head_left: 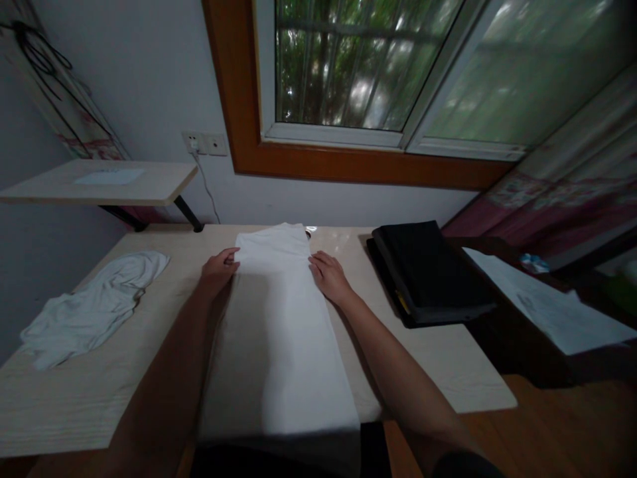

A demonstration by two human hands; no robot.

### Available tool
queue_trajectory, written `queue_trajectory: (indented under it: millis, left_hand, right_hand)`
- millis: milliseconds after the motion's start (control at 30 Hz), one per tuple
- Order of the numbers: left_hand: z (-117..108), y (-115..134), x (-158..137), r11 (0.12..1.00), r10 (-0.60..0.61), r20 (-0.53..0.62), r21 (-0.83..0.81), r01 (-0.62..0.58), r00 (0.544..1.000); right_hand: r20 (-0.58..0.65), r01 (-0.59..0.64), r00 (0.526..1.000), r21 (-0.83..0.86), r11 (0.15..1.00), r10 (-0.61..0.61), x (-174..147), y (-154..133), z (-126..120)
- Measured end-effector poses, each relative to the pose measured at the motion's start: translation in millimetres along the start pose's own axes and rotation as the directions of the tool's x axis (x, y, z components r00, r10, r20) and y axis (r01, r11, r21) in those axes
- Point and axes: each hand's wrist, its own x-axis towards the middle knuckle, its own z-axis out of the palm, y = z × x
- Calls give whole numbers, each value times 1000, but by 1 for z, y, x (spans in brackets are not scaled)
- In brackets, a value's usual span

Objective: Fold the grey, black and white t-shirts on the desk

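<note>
A long white folded garment (293,318) lies lengthwise on the table in front of me. Its far end is slightly gathered, like a waistband, and its near end hangs over the table's front edge. My left hand (220,271) is at the garment's left edge near the far end, thumb and fingers closed on the fabric. Across from it, my right hand (330,275) has its fingers closed on the right edge at about the same height. The fabric between both hands is fairly flat, with small wrinkles at the top.
A crumpled white cloth (97,309) lies on the table (169,299) at the left. Behind it stands a small raised shelf (164,182) with a sheet of paper. To the right are a thick black binder (428,269) and a paper (547,302) on a dark surface. A window is ahead.
</note>
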Motion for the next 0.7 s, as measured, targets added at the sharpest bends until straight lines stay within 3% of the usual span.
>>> queue_trajectory:
  millis: [200,433,600,700]
  left_hand:
    - [6,7,-5,980,87,-39,180,-79,995]
    - [11,5,-9,915,287,58,278,-291,956]
    - [21,-4,-5,854,366,6,396,-338,931]
    - [28,-10,-2,834,396,-74,447,-325,915]
  right_hand:
    - [-38,-74,997,-81,994,71,2,9,0]
    - [-93,-33,995,-118,992,22,-1,9,-11]
    - [56,143,989,-137,980,-136,-7,-5,-16]
    - [146,175,977,-150,973,-154,-8,-12,-18]
